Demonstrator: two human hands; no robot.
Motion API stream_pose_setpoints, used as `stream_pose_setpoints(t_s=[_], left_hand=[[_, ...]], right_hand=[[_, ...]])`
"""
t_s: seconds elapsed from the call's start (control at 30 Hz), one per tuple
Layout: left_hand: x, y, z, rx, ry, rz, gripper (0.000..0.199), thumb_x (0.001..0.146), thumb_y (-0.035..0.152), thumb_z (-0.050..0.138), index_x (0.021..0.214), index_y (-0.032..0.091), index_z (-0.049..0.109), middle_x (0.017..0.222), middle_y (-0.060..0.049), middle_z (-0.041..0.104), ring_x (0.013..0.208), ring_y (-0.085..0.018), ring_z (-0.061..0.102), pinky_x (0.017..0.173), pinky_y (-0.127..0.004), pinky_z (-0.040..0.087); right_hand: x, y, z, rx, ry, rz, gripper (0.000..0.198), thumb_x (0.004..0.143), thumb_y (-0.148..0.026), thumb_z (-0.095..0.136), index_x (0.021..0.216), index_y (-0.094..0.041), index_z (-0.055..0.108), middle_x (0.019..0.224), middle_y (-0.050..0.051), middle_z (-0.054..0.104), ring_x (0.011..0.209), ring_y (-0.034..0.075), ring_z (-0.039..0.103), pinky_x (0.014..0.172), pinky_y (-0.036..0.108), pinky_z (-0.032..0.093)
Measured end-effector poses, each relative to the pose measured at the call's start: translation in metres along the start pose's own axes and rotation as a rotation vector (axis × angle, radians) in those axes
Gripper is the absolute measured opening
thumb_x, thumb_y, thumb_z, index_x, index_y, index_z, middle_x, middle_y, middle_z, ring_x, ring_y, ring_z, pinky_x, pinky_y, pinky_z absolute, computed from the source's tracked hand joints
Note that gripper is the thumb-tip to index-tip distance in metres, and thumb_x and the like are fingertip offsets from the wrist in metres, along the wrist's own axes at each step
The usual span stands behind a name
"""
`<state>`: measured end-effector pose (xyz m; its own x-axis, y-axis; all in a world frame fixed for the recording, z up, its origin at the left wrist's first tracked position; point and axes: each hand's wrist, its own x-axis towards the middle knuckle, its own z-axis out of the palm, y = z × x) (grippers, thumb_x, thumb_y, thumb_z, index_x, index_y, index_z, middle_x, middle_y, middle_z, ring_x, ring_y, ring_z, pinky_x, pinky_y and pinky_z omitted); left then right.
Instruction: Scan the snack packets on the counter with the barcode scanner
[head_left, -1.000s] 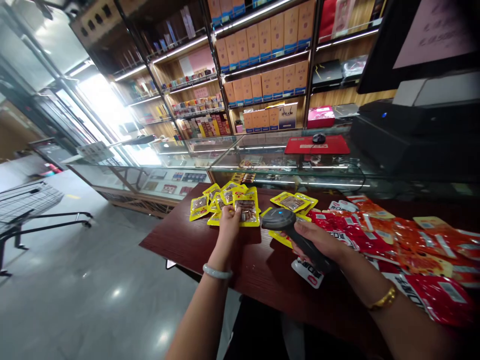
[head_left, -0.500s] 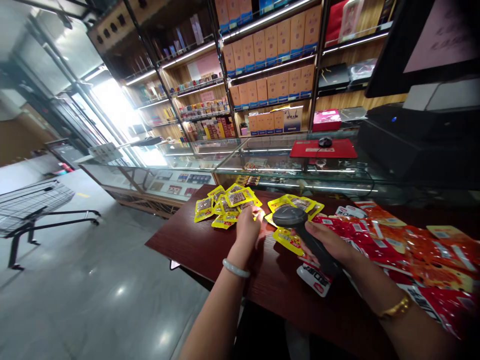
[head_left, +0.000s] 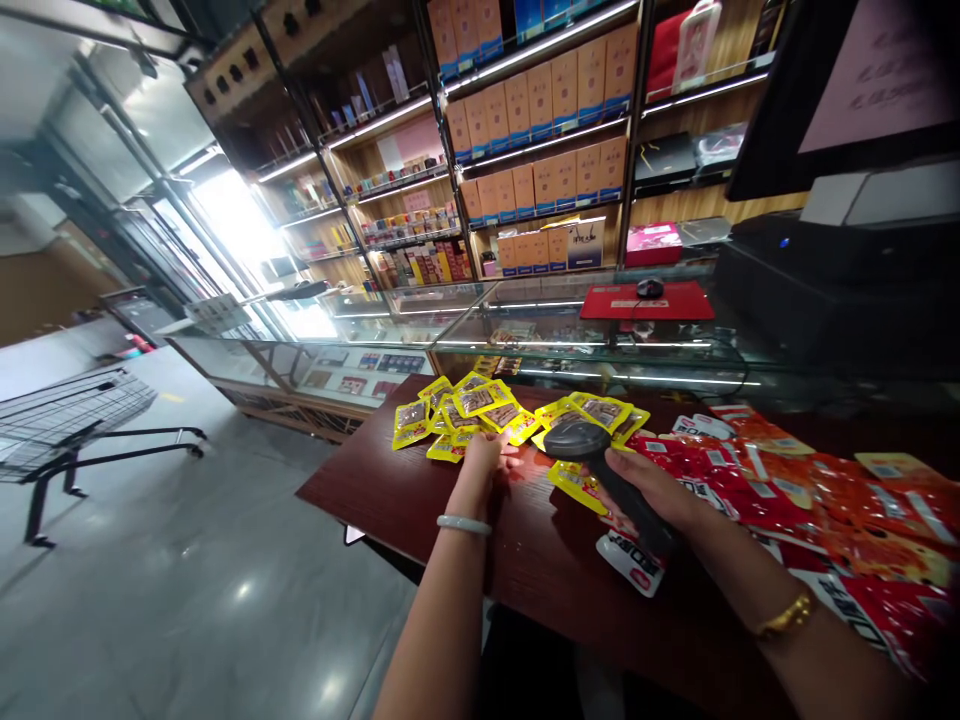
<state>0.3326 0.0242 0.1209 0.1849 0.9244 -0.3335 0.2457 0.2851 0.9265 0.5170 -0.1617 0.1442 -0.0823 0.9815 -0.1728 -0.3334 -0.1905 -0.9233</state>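
My left hand (head_left: 486, 455), with a pale bangle at the wrist, is at the near edge of the left pile of yellow snack packets (head_left: 474, 402). Its thumb and forefinger pinch the corner of a yellow snack packet (head_left: 522, 428); the other fingers are partly hidden. My right hand (head_left: 649, 485) is wrapped round the handle of a black barcode scanner (head_left: 577, 438), whose head points left. Red light falls near my left fingertips. More yellow packets (head_left: 600, 408) lie behind and under the scanner. A white-and-red packet (head_left: 631, 562) sits below my right hand.
Red and orange snack bags (head_left: 795, 490) cover the right side of the dark wooden table (head_left: 420, 490). Behind stands a glass counter (head_left: 525, 300) with a mouse (head_left: 649, 288) on a red mat (head_left: 600, 303). A monitor (head_left: 780, 100) rises at right; a shopping cart (head_left: 97, 410) stands at left.
My left hand has drawn back a little toward me and to the left, uncovering more of the packets. My right hand and the scanner are nearly unmoved.
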Motion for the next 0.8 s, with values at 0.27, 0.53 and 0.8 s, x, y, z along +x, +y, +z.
stream_pose_setpoints(t_s=[0.27,0.53,0.8], left_hand=[[0.011,0.012,0.037,-0.326,-0.018,-0.049,0.021,0.088,0.03,0.063,0.096,0.011,0.058,0.076,-0.006,0.064,0.053,-0.009,0.059,0.042,-0.016,0.032],[0.026,0.015,0.05,-0.318,0.076,-0.043,0.021,0.083,0.023,0.067,0.096,0.012,0.054,0.064,0.002,0.056,0.041,-0.005,0.047,0.039,-0.016,0.028],[-0.006,0.0,0.01,-0.089,0.09,0.083,0.012,0.081,0.02,0.064,0.086,0.016,0.054,0.043,0.009,0.044,0.033,-0.007,0.042,0.037,-0.016,0.024]], right_hand=[[-0.004,-0.005,-0.004,-0.003,0.032,-0.024,0.062,0.079,-0.07,0.061,0.108,-0.015,0.061,0.051,-0.002,0.06,0.033,0.011,0.05,0.033,0.022,0.041],[-0.016,-0.032,-0.018,-0.067,0.16,-0.103,0.063,0.078,-0.071,0.06,0.109,-0.016,0.062,0.048,-0.002,0.059,0.033,0.013,0.05,0.034,0.023,0.039],[-0.017,-0.034,-0.02,-0.161,0.228,-0.035,0.056,0.079,-0.07,0.06,0.09,-0.016,0.062,0.045,-0.003,0.057,0.032,0.012,0.05,0.033,0.022,0.036]])
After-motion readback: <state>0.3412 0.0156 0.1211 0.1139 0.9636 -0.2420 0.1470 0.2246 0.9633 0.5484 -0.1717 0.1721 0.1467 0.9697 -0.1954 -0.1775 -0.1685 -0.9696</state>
